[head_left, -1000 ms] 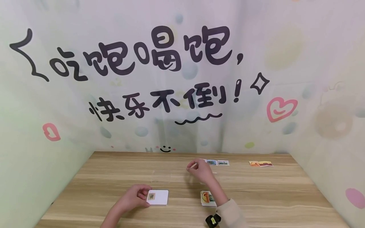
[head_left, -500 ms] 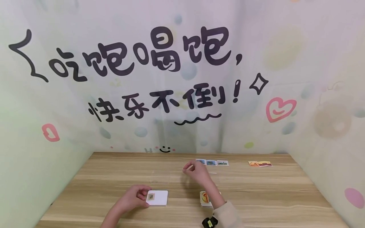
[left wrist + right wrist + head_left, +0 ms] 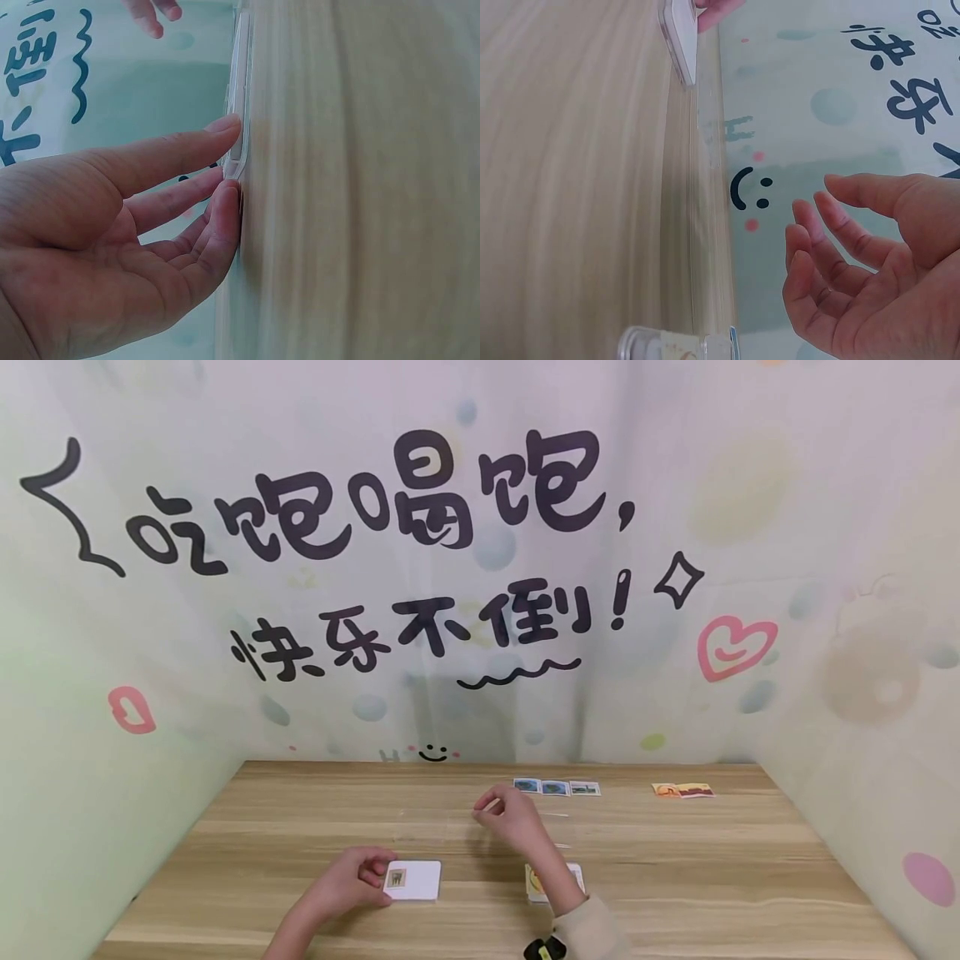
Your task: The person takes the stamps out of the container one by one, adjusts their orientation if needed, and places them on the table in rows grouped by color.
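At the left of the table my left hand (image 3: 352, 883) holds a flat white stack (image 3: 422, 880) in a thin clear box by its left side. The thumb (image 3: 223, 124) touches one corner and the fingertips lie against the other. A small stamp (image 3: 397, 878) with a dark picture lies on the white top. My right hand (image 3: 513, 820) hovers over the middle of the table. In the right wrist view its thumb and fingers are loosely curved and apart, with nothing visible between them. Partly under the right forearm is a second box with colourful stamps (image 3: 535, 885).
Two clear plastic lids (image 3: 422, 825) lie behind the boxes, the right one partly hidden by the right hand. Farther back are a row of blue stamps (image 3: 555, 788) and a pair of orange and red stamps (image 3: 684, 790). A printed curtain (image 3: 480, 710) stands behind the table.
My right hand has moved a little left, uncovering the leftmost blue stamp in the back row. The left hand and its box stay in place.
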`<state>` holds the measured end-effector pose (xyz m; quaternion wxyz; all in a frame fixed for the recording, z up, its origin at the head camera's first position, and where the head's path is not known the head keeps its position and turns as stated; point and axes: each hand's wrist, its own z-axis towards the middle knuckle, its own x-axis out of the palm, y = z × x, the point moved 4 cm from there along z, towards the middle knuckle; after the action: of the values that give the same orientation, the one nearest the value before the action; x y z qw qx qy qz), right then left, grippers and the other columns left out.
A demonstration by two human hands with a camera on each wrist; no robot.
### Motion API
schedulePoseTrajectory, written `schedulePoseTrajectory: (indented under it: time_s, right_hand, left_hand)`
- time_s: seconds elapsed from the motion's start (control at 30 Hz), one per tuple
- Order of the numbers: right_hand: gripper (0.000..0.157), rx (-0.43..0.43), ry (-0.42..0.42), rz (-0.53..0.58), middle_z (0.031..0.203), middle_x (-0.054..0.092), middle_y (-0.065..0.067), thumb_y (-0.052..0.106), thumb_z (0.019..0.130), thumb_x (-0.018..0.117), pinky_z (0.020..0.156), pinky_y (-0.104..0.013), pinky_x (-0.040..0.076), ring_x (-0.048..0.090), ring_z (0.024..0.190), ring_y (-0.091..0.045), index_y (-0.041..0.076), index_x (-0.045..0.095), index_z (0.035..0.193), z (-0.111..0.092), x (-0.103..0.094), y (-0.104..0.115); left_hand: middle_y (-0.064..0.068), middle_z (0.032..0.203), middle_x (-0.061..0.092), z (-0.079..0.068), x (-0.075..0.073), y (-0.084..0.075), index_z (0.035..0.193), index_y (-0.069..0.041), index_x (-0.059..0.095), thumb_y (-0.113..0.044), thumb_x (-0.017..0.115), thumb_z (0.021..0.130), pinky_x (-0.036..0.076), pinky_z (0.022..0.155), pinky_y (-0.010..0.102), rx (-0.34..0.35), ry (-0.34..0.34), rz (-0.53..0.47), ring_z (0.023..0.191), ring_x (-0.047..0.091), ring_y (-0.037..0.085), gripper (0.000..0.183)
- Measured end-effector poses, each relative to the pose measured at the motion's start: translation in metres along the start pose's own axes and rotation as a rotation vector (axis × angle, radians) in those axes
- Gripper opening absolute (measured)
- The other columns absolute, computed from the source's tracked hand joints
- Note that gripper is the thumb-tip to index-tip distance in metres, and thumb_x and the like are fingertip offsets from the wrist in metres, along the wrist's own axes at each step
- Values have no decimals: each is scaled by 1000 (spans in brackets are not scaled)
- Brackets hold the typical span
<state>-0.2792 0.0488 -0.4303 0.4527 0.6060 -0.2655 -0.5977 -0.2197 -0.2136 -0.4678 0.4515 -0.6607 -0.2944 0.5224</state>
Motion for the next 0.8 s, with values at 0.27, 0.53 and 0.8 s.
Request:
schedulePoseTrajectory:
  time_s: [0.27, 0.53, 0.8]
  right_hand:
    - [9, -4, 3, 17, 79, 68, -7, 7, 93, 76, 59, -26, 45, 55, 68, -11, -1, 72, 94, -4, 3, 6]
    - [8, 3, 20, 28, 80, 68, -7, 7, 93, 76, 59, -27, 47, 58, 69, -12, 0, 72, 93, -5, 9, 7]
    - [9, 8, 32, 48, 80, 67, -6, 7, 93, 76, 60, -27, 47, 58, 70, -13, 0, 72, 93, -7, 15, 10]
  left_hand:
    - [12, 97, 59, -1, 0, -2, 121, 23, 61, 18, 80, 70, 51, 71, 20, 3, 6, -5, 85, 56, 20, 55]
    - [11, 96, 59, 0, 0, -2, 121, 24, 60, 18, 80, 71, 51, 71, 20, 11, 5, -1, 85, 57, 19, 54]
    - [11, 96, 58, 0, 0, -1, 121, 24, 61, 18, 81, 70, 51, 71, 20, 13, 12, -13, 84, 56, 19, 55]
